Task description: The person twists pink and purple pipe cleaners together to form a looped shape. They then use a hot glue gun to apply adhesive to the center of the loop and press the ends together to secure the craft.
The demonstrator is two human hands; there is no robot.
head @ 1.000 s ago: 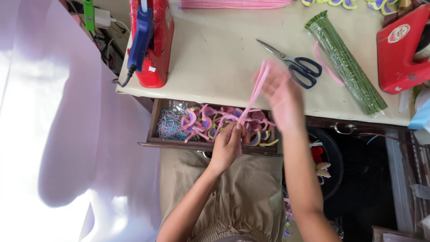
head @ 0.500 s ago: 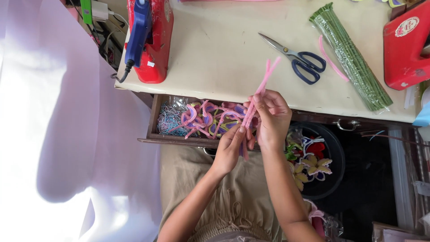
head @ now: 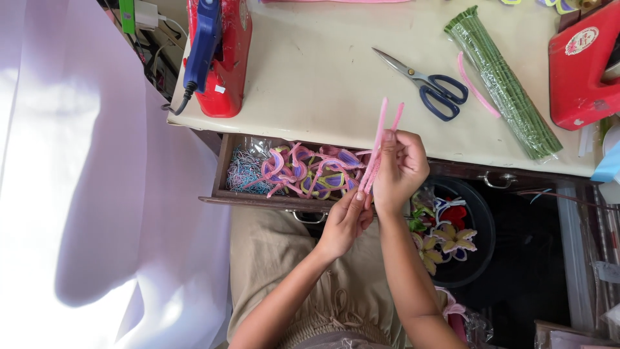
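Note:
My right hand grips a small bunch of pink pipe cleaners, held upright over the open drawer. My left hand pinches their lower ends just below. Under both hands the wooden drawer holds several bent pink, purple and yellow pipe-cleaner shapes. A single pink pipe cleaner lies on the cream table next to blue-handled scissors.
A red stand with a blue glue gun sits at the table's left edge. A wrapped bundle of green stems and a red box lie at the right. A black bowl of finished flowers is by my knee. White cloth hangs left.
My right hand has come down from over the table towards the drawer with the pink pipe cleaners. My left hand rose to take their lower ends.

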